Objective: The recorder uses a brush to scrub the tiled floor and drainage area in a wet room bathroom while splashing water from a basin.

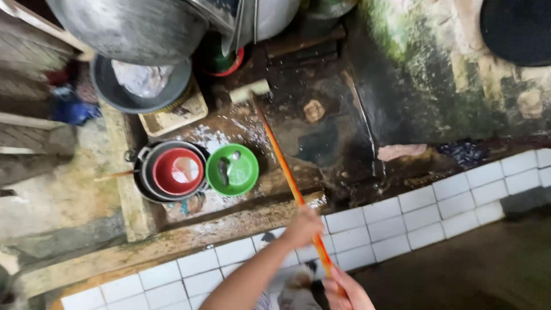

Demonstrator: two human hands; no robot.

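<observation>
Gripping an orange brush handle (287, 175) in both hands over a wet floor (321, 132).

Left hand (302, 227) is closed round the shaft higher up; right hand (349, 291) is closed round its near end, a two-point hold that suits steering the long pole. Pale brush head (250, 90) rests on dark, soaked stone, well beyond the white tiled ledge (436, 212). Beside it sit a green bowl (232, 170) with a spoon and a red bowl (178, 171) nested in a metal pan.
</observation>
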